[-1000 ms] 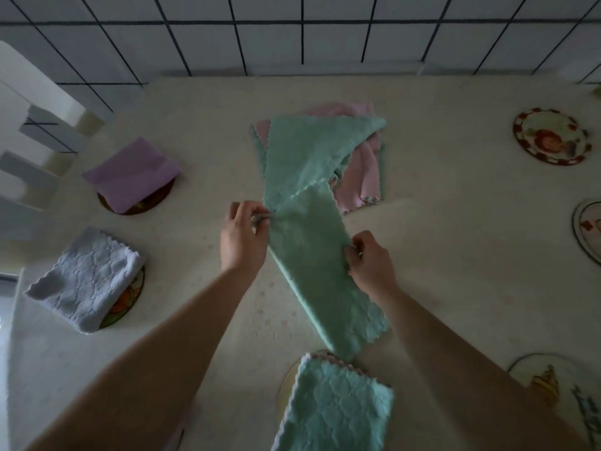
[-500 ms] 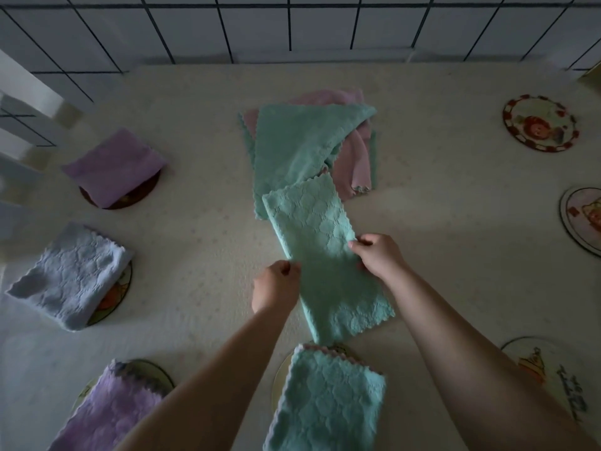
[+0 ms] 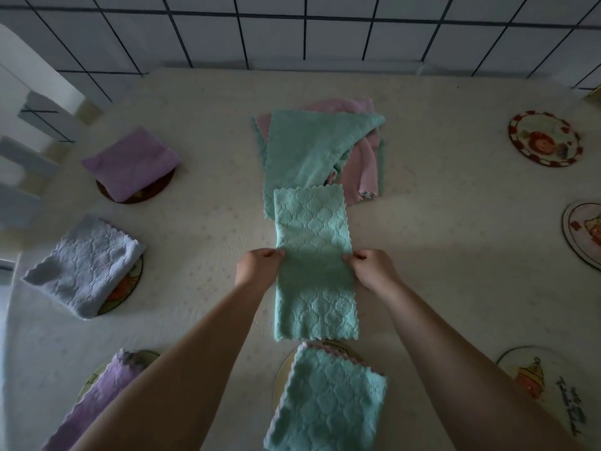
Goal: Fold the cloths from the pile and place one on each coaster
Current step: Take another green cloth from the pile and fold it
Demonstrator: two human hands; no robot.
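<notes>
My left hand [image 3: 258, 270] pinches the left edge of the green strip [image 3: 313, 265] at its middle, and my right hand [image 3: 374, 271] pinches the right edge straight across from it; both have fingers curled onto the fabric. The strip is a cloth already folded lengthways, lying flat on the counter [image 3: 439, 255] with its long axis running directly away from me, so my hands sit on its short centre line. Its far end overlaps the pile [image 3: 325, 144] of green and pink cloths. I judge the next fold goes across this line, end to end. The bare coasters [image 3: 544, 138] lie to my right, nearer my right hand.
</notes>
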